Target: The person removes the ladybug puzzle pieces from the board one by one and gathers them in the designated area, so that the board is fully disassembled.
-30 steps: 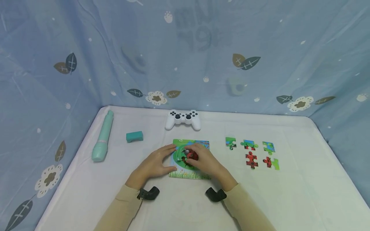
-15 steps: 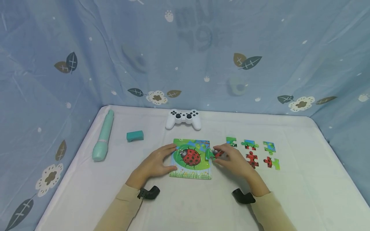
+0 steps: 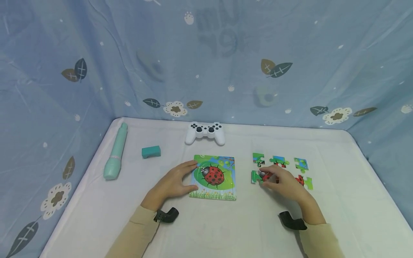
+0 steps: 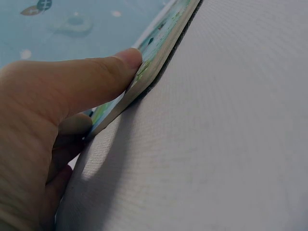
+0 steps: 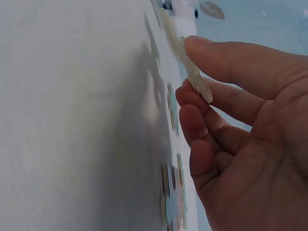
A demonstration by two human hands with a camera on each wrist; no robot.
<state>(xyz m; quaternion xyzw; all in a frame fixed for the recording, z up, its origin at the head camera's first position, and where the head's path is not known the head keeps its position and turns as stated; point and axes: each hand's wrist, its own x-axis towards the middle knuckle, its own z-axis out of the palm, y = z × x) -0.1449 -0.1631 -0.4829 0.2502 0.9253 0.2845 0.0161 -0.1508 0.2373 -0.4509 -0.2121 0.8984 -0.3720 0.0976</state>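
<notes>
A puzzle board (image 3: 228,181) with a ladybird picture lies at the middle of the white table. My left hand (image 3: 174,182) rests at its left side, with the thumb (image 4: 127,60) touching the board's edge in the left wrist view. My right hand (image 3: 287,184) pinches a green and red puzzle piece (image 3: 255,176) between thumb and fingers. In the right wrist view this piece (image 5: 197,74) is edge-on, tilted and raised above the table. Loose pieces lie around the right hand: a green piece (image 3: 257,157), a blue-topped piece (image 3: 279,159) and others. The hand hides part of that group.
A white game controller (image 3: 205,132) lies behind the board. On the left are a teal block (image 3: 151,152) and a long mint-green microphone-shaped object (image 3: 114,157). A blue patterned cloth (image 3: 206,71) stands along the table's back and sides.
My right hand has carried the puzzle piece from above the board rightwards to the loose pieces, uncovering the ladybird picture. The left hand has stayed at the board's left side.
</notes>
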